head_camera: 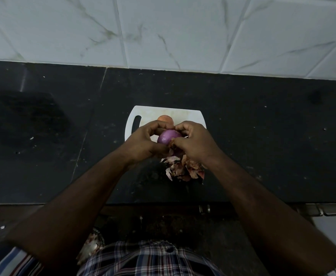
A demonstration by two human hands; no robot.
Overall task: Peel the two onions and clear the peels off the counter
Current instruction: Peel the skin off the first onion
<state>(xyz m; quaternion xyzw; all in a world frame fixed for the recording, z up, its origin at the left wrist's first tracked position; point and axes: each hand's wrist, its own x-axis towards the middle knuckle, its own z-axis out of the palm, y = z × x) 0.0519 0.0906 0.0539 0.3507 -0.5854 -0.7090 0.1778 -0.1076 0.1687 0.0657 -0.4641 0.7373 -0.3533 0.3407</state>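
Onion (168, 137), purple and mostly bare, is cradled in the left hand (143, 142) above the near edge of the board (191, 116), probably so the right hand (193, 142) can pinch and pull its last dry skin. Peels (185, 170) lie just below on the dark surface (262, 146), likely so they gather in one heap. A second onion (164, 118), unpeeled, waits on the board behind.

Dark counter (262, 136) lies open to either side of the white cutting board (183, 114), while a peel pile (185, 170) crowds its near edge and an unpeeled onion (164, 119) sits on its far part.
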